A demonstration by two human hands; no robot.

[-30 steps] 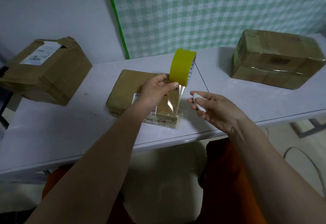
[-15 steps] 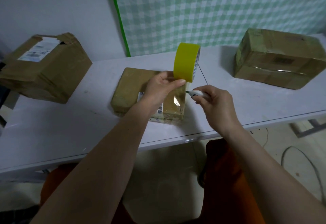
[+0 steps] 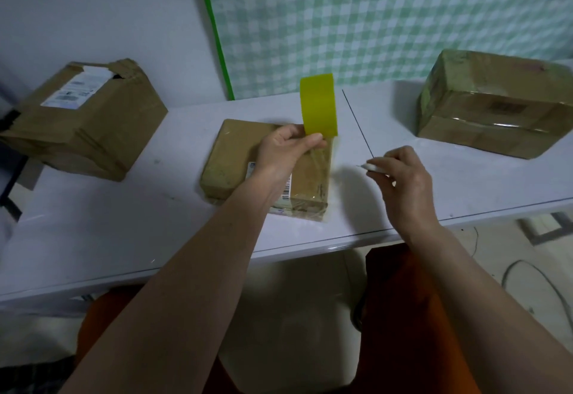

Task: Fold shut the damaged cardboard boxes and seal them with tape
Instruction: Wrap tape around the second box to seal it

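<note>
A flat cardboard box [image 3: 235,158] with a shipping label lies in the middle of the white table [image 3: 124,229]. My left hand [image 3: 288,148] pinches a yellow tape roll [image 3: 317,105] upright above the box's right end. A clear strip of tape [image 3: 322,164] runs from the roll down over that end. My right hand [image 3: 403,176] grips a small white cutter [image 3: 373,168] to the right of the box, its tip pointing left, a short gap away from the tape.
A torn box [image 3: 83,120] with a white label sits at the table's far left. A taped box [image 3: 493,105] sits at the far right. A green checked cloth [image 3: 387,15] hangs behind. The table's front edge runs just below my wrists.
My right hand brought the cutter up to the tape strip, then drew back to the right. The roll stays held above the box in my left hand.
</note>
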